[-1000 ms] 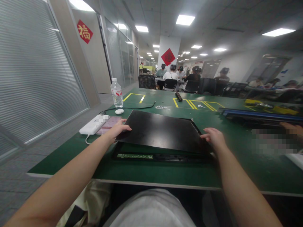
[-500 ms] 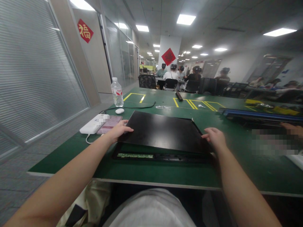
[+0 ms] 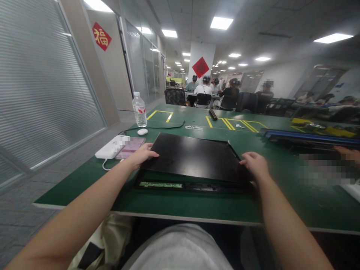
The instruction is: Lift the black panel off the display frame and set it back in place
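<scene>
A flat black display panel [image 3: 194, 155] lies tilted over a black frame [image 3: 213, 187], its near edge raised. Along the frame's near side a strip of green circuit board [image 3: 161, 185] shows; the rest of the frame's inside is hidden under the panel. My left hand [image 3: 142, 155] grips the panel's left edge, thumb on top and fingers beneath. At the opposite edge, my right hand [image 3: 254, 164] pinches the panel between thumb and fingers, some of which are hidden.
Left on the green table [image 3: 84, 183] are a white power bank [image 3: 108, 148], a phone [image 3: 131, 147], a white case [image 3: 142, 132] and a water bottle [image 3: 139, 110]. Another person's hand [image 3: 347, 155] is at right, near a long dark-blue panel [image 3: 309, 137].
</scene>
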Demonstrator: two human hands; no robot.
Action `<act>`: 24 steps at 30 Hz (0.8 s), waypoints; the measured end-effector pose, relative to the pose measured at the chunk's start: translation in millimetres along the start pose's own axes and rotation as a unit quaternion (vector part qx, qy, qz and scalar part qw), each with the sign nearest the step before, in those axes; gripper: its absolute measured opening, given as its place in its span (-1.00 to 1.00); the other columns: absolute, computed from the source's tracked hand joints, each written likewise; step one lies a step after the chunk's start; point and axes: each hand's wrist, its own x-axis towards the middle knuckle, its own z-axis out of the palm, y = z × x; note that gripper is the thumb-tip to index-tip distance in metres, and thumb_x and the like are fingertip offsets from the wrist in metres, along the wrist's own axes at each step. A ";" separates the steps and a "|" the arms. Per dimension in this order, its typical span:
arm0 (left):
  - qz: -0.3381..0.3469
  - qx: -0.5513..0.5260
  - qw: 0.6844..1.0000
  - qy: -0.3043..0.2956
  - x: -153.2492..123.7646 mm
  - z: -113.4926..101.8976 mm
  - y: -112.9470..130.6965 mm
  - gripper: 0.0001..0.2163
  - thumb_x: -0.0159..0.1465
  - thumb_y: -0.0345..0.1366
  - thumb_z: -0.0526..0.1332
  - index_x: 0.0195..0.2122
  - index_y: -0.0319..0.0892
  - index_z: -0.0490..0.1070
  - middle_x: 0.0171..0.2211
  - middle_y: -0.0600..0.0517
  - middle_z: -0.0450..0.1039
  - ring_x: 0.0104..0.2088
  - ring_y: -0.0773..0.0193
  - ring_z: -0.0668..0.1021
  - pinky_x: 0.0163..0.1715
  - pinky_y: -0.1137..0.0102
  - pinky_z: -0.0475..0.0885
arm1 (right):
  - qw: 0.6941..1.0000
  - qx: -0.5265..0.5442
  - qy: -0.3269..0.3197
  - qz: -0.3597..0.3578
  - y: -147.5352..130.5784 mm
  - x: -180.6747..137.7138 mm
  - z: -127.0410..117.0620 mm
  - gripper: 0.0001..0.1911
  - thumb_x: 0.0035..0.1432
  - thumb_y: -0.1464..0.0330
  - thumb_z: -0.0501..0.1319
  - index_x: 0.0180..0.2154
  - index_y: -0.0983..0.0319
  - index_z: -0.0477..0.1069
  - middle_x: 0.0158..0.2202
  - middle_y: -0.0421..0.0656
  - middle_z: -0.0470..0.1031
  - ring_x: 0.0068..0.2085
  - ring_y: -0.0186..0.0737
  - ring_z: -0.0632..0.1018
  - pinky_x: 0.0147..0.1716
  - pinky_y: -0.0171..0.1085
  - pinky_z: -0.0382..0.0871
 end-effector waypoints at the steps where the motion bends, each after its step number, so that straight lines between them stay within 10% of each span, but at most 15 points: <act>1: -0.001 0.006 1.000 0.000 -0.1 0.0 0.1 -0.47 -0.12 -0.53 0.35 -0.10 -0.14 0.28 -0.49 0.10 0.55 -0.51 0.16 0.62 -0.56 0.38 0.49 | 1.000 -0.010 0.000 0.001 -0.8 -0.5 -0.4 -0.67 -0.02 0.17 0.17 -0.26 0.19 0.53 -0.46 -0.14 0.62 -0.55 -0.22 0.47 -0.54 -0.29 0.27; 24: -0.007 0.012 1.000 -0.013 -0.8 0.2 -1.9 -0.42 -0.12 -0.52 0.35 -0.07 -0.11 0.22 -0.42 0.10 0.56 -0.54 0.19 0.60 -0.56 0.35 0.51 | 0.995 -0.096 0.005 -0.014 -14.4 -8.5 -3.6 -0.71 -0.03 0.25 0.15 -0.29 0.18 0.55 -0.44 -0.12 0.61 -0.37 -0.13 0.55 -0.41 -0.26 0.32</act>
